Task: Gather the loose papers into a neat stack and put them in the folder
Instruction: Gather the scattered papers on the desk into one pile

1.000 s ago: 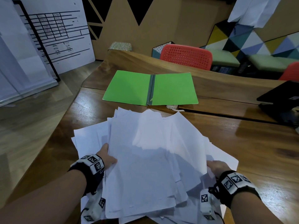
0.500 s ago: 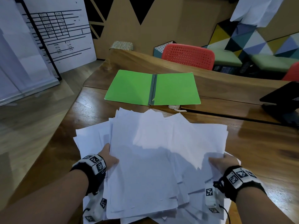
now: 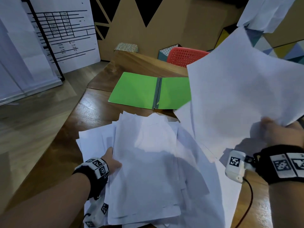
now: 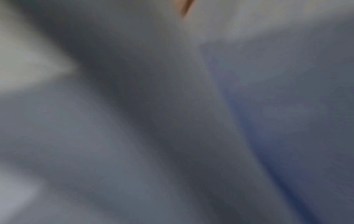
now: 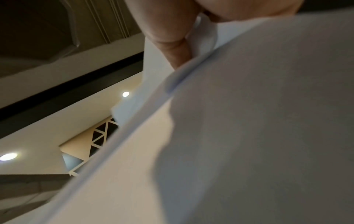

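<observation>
A messy pile of white papers (image 3: 148,170) lies on the wooden table (image 3: 57,162) in front of me. My left hand (image 3: 111,162) grips the pile's left edge, its fingers hidden under the sheets. My right hand (image 3: 276,130) holds a bunch of sheets (image 3: 243,89) lifted off the table at the right; in the right wrist view its fingers (image 5: 172,37) pinch those sheets (image 5: 268,121). The open green folder (image 3: 138,89) lies flat behind the pile, its right half partly hidden by the raised sheets. The left wrist view shows only blurred paper (image 4: 172,121).
A red chair (image 3: 184,56) stands behind the table. A whiteboard with a printed chart (image 3: 62,30) leans at the left over the wooden floor. Patterned cushions and cardboard panels fill the back wall. The table's left edge runs close to my left arm.
My right hand has risen up and to the right, lifting a bunch of sheets off the pile so they now cover part of the folder. My left hand stays at the pile's left edge.
</observation>
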Motion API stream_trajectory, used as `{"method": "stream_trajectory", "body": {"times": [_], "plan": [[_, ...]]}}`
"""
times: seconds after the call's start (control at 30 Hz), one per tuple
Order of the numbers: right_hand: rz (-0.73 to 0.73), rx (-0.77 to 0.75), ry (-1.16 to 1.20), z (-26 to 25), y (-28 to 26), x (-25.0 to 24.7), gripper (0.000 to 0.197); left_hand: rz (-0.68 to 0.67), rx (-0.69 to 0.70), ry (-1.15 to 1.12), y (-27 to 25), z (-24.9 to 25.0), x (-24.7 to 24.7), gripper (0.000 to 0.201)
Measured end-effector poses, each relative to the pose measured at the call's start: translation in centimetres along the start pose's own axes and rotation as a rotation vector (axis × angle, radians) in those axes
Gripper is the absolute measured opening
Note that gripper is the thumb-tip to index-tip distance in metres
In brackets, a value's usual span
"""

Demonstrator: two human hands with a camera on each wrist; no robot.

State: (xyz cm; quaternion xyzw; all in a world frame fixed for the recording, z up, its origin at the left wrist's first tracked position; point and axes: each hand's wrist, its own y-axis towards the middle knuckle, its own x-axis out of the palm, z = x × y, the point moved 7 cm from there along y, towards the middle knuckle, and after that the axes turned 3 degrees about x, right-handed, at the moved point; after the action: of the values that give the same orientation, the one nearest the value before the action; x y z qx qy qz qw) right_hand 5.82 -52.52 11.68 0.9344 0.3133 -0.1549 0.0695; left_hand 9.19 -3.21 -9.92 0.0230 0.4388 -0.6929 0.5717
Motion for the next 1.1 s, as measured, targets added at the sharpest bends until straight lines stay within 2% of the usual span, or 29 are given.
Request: {"method": "stream_trajectory", "body": {"times": [0.1,0.13,0.2,0.3,0.37,0.4,0.47,0.5,0.57,0.67,0.73,0.8,0.87,0.9,0.93,1.0,1.1], "plan": [[-0.004,0.036,-0.140,0.8,-1.6,2.6,0.025,0.000,-0.025,-0.084,0.2,-0.4,0.3,0.071],[-0.020,0.041,-0.198,1.4,-2.5,3.7,0.029,0.015,-0.046,-0.143,0.2,-0.3,0.2,0.068],[-0.113,0.110,-0.251,3.5,-4.8,6.2,0.030,0.049,-0.076,-0.291,0.3,-0.1,0.0,0.063],[-0.297,0.175,-0.335,7.8,-7.7,9.7,0.024,-0.004,-0.108,-0.377,0.0,0.3,0.2,0.070],[-0.451,0.207,-0.424,10.8,-9.4,11.8,0.024,0.000,-0.088,-0.370,-0.5,0.7,0.2,0.082],[-0.517,0.228,-0.453,11.8,-10.3,12.6,0.024,0.009,-0.067,-0.367,-0.4,0.7,0.2,0.096],[-0.571,0.246,-0.513,13.3,-11.4,13.6,0.038,0.007,-0.025,-0.296,-0.3,0.5,0.3,0.122],[-0.583,0.254,-0.543,13.6,-12.0,13.9,0.048,-0.003,-0.024,-0.269,-0.3,0.3,0.4,0.122],[-0.647,0.263,-0.582,14.1,-13.5,15.1,0.056,0.010,-0.019,-0.222,-0.1,-0.1,0.4,0.102],[-0.870,0.158,-0.705,13.8,-15.9,17.6,0.041,0.030,-0.010,-0.174,-0.1,0.0,0.2,0.088],[-0.812,0.154,-0.726,13.4,-15.2,17.3,0.039,0.013,-0.011,-0.109,0.0,0.0,0.1,0.080],[-0.605,0.199,-0.818,13.2,-12.8,15.1,0.047,0.003,-0.013,-0.062,0.2,-0.2,0.1,0.079],[-0.427,0.325,-0.916,13.6,-11.0,12.1,0.061,0.015,-0.017,-0.054,0.2,-0.2,0.1,0.079],[-0.393,0.399,-0.890,14.0,-10.7,11.2,0.066,0.021,-0.018,-0.057,0.3,-0.3,0.2,0.079],[-0.404,0.440,-0.835,14.4,-10.6,11.0,0.066,0.028,-0.018,-0.061,0.3,-0.4,0.2,0.081],[-0.519,0.441,-0.782,14.8,-10.9,11.7,0.061,0.024,-0.019,-0.061,0.2,-0.3,0.3,0.085],[-0.615,0.464,-0.739,14.7,-11.5,12.1,0.064,0.040,-0.010,-0.065,-0.1,0.0,0.1,0.079]]}}
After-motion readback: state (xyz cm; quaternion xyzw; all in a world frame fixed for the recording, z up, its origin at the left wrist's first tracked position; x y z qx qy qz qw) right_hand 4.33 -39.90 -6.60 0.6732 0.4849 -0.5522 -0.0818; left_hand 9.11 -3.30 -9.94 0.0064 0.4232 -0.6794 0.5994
